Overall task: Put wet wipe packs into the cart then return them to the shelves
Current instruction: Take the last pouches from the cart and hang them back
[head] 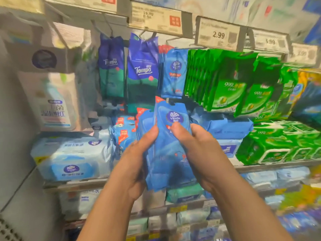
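Hanging from hooks at the left, the Tempo packs [142, 70] show how this display holds its stock. Just below, the left hand [137, 159] and right hand [196, 150] clamp a bunch of blue Vinda wipe packs [166, 145] from both sides, punched tops up, probably squaring the holes for the peg under the hanging blue packs [173, 73]; green packs [225, 80] hang rightward.
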Action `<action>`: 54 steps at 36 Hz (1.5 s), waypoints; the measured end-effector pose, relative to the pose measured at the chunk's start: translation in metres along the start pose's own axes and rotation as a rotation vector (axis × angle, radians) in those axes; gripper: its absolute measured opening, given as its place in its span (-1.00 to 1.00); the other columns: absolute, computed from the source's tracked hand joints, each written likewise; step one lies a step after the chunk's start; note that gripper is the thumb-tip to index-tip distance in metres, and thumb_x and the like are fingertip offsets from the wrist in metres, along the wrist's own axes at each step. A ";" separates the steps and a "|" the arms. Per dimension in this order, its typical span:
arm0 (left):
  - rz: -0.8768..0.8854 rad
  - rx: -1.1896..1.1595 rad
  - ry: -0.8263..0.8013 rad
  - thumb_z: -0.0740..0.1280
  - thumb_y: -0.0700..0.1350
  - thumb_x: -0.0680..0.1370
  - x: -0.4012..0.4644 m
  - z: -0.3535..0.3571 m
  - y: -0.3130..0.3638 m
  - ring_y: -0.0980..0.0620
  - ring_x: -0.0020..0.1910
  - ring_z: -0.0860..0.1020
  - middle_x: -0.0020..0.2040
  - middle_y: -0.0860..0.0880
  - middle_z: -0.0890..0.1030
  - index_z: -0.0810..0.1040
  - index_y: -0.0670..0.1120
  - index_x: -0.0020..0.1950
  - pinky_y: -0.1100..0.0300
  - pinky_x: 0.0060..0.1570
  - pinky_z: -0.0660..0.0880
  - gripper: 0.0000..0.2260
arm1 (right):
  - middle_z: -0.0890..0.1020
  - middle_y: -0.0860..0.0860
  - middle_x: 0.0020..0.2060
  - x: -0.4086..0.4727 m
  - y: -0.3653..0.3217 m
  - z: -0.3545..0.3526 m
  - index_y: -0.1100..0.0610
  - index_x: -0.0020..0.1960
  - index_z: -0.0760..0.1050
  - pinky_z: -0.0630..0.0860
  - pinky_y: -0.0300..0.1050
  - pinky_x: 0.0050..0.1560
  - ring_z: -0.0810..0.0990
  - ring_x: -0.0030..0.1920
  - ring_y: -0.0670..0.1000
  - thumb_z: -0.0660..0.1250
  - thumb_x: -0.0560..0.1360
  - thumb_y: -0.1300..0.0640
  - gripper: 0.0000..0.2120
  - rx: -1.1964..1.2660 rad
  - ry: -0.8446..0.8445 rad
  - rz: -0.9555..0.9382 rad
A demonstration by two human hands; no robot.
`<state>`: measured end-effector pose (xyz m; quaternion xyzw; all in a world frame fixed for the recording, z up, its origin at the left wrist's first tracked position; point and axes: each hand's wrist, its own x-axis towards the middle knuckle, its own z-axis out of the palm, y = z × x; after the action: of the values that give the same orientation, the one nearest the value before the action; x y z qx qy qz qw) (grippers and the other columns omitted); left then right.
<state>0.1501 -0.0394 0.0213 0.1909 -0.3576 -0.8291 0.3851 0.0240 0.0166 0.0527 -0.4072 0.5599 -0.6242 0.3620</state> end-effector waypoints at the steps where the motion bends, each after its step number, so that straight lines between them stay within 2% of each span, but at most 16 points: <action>1: -0.015 -0.001 -0.009 0.49 0.09 0.36 0.005 -0.001 0.002 -0.21 0.20 0.66 0.25 -0.20 0.66 0.63 -0.09 0.34 -0.12 0.16 0.62 -0.43 | 0.76 0.01 -0.06 0.005 0.002 0.000 0.12 0.08 0.63 0.65 -0.05 -0.16 0.74 -0.06 0.02 0.41 0.56 -0.03 -0.78 -0.027 0.028 -0.018; 3: -0.037 -0.022 -0.032 0.48 0.04 0.38 0.014 -0.005 0.004 -0.26 0.25 0.62 0.28 -0.23 0.64 0.62 -0.11 0.35 -0.18 0.26 0.56 -0.44 | 0.76 0.00 -0.03 0.014 0.003 -0.001 0.08 0.11 0.63 0.67 0.08 -0.05 0.74 -0.02 0.05 0.42 0.54 -0.08 -0.73 -0.052 0.064 -0.025; 5: -0.038 -0.040 -0.023 0.46 -0.01 0.38 0.025 -0.009 0.007 -0.26 0.21 0.64 0.25 -0.22 0.66 0.64 -0.11 0.32 -0.22 0.23 0.57 -0.49 | 0.75 0.05 -0.02 0.021 -0.002 -0.003 0.09 0.13 0.61 0.66 0.01 -0.16 0.74 -0.05 0.07 0.40 0.58 -0.01 -0.78 0.031 0.088 -0.021; 10: 0.078 -0.128 0.003 0.40 -0.04 0.33 0.033 -0.010 0.016 -0.13 -0.21 0.71 -0.03 -0.17 0.74 0.76 -0.08 -0.01 0.00 -0.21 0.67 -0.71 | 0.75 0.12 -0.02 0.034 -0.027 -0.013 0.12 0.10 0.60 0.64 0.36 0.01 0.72 0.01 0.26 0.42 0.57 0.07 -0.83 0.038 0.205 -0.250; 13: 0.082 -0.127 0.043 0.38 -0.10 0.44 0.041 -0.008 0.027 0.00 -0.41 0.67 -0.26 -0.16 0.72 0.74 -0.15 -0.22 0.20 -0.36 0.62 -0.82 | 0.74 0.12 -0.02 0.036 -0.046 -0.013 0.17 0.15 0.56 0.68 0.26 -0.14 0.73 -0.05 0.19 0.37 0.59 0.12 -0.82 0.032 0.168 -0.370; 15: 0.017 -0.137 0.048 0.27 -0.16 0.60 0.043 -0.012 0.031 0.10 -0.57 0.58 -0.48 -0.15 0.63 0.65 -0.20 -0.48 0.34 -0.50 0.52 -0.55 | 0.74 0.11 -0.03 0.038 -0.056 -0.011 0.18 0.15 0.54 0.69 0.16 -0.18 0.72 -0.10 0.12 0.35 0.60 0.15 -0.84 0.030 0.158 -0.457; 18: 0.038 -0.163 0.013 0.35 -0.05 0.40 0.040 -0.010 0.029 -0.07 -0.43 0.65 -0.23 -0.16 0.72 0.74 -0.12 -0.17 0.16 -0.41 0.61 -0.79 | 0.73 0.10 -0.03 0.047 -0.063 -0.011 0.15 0.15 0.52 0.67 0.25 -0.08 0.71 -0.05 0.14 0.35 0.61 0.17 -0.86 0.073 0.178 -0.551; 21: 0.068 -0.135 -0.002 0.39 -0.01 0.35 0.037 -0.012 0.027 -0.15 -0.25 0.67 -0.01 -0.19 0.73 0.72 -0.08 0.06 0.04 -0.21 0.62 -0.67 | 0.73 0.11 -0.01 0.056 -0.063 -0.012 0.15 0.18 0.52 0.65 0.35 -0.04 0.71 -0.01 0.19 0.34 0.62 0.15 -0.84 0.086 0.175 -0.541; 24: 0.082 -0.139 0.050 0.39 -0.03 0.39 0.041 -0.008 0.036 -0.15 -0.20 0.66 0.03 -0.19 0.72 0.72 -0.08 0.00 0.06 -0.14 0.60 -0.74 | 0.73 0.14 -0.04 0.063 -0.056 -0.014 0.14 0.16 0.56 0.67 0.32 -0.14 0.72 -0.09 0.19 0.35 0.61 0.13 -0.85 0.095 0.171 -0.451; 27: 0.046 -0.123 0.114 0.30 -0.16 0.57 0.046 -0.008 0.042 -0.13 -0.16 0.60 0.18 -0.28 0.67 0.65 -0.20 -0.19 0.22 -0.19 0.53 -0.79 | 0.73 0.10 -0.11 0.068 -0.042 -0.013 0.14 0.12 0.57 0.65 0.07 -0.30 0.72 -0.22 0.10 0.36 0.61 0.12 -0.86 0.115 0.185 -0.352; 31: 0.129 -0.159 0.084 0.41 -0.01 0.34 0.039 -0.010 0.037 -0.13 -0.24 0.69 -0.04 -0.18 0.73 0.76 -0.06 -0.14 0.04 -0.13 0.62 -0.79 | 0.74 0.06 -0.10 0.068 -0.024 -0.012 0.11 0.11 0.56 0.66 0.05 -0.32 0.71 -0.22 0.05 0.37 0.59 0.14 -0.88 0.074 0.229 -0.350; 37: 0.146 -0.186 0.082 0.39 -0.02 0.38 0.040 -0.017 0.033 -0.13 -0.27 0.68 -0.04 -0.19 0.73 0.76 -0.07 -0.12 0.05 -0.24 0.64 -0.79 | 0.73 -0.06 0.02 0.064 -0.046 -0.011 0.02 0.20 0.52 0.67 0.29 -0.05 0.71 0.00 0.08 0.35 0.58 0.05 -0.79 0.001 0.239 -0.624; 41: 0.133 -0.184 0.084 0.38 -0.02 0.40 0.036 -0.020 0.031 -0.14 -0.26 0.68 -0.01 -0.20 0.72 0.72 -0.09 0.00 0.07 -0.28 0.64 -0.74 | 0.69 0.19 0.01 0.078 -0.050 -0.015 0.19 0.22 0.53 0.56 0.52 -0.08 0.67 -0.01 0.25 0.35 0.63 0.05 -0.75 -0.017 0.248 -0.607; 43: 0.132 -0.185 0.080 0.38 -0.02 0.41 0.036 -0.020 0.030 -0.14 -0.25 0.68 -0.01 -0.20 0.72 0.72 -0.09 0.02 0.08 -0.28 0.65 -0.74 | 0.68 0.26 -0.03 0.083 -0.046 -0.015 0.18 0.14 0.57 0.56 0.51 -0.08 0.66 -0.06 0.21 0.38 0.61 0.01 -0.76 -0.029 0.264 -0.550; 47: 0.120 -0.174 0.100 0.40 -0.01 0.39 0.036 -0.020 0.028 -0.15 -0.21 0.69 0.02 -0.19 0.73 0.74 -0.07 0.01 0.05 -0.20 0.63 -0.73 | 0.70 0.08 -0.14 0.084 -0.028 -0.015 0.06 -0.04 0.61 0.61 0.45 -0.07 0.65 -0.16 0.11 0.38 0.60 0.05 -0.90 0.007 0.285 -0.430; 54: 0.145 -0.183 0.049 0.38 -0.01 0.41 0.038 -0.018 0.029 -0.12 -0.23 0.69 -0.02 -0.16 0.74 0.78 -0.03 -0.14 0.04 -0.13 0.61 -0.80 | 0.74 -0.06 -0.08 0.066 -0.038 -0.011 0.02 0.09 0.56 0.68 0.24 -0.03 0.70 -0.07 0.02 0.35 0.61 0.15 -0.91 -0.011 0.267 -0.611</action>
<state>0.1517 -0.0896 0.0285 0.1489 -0.2835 -0.8233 0.4686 -0.0126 -0.0342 0.0969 -0.4729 0.4578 -0.7486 0.0795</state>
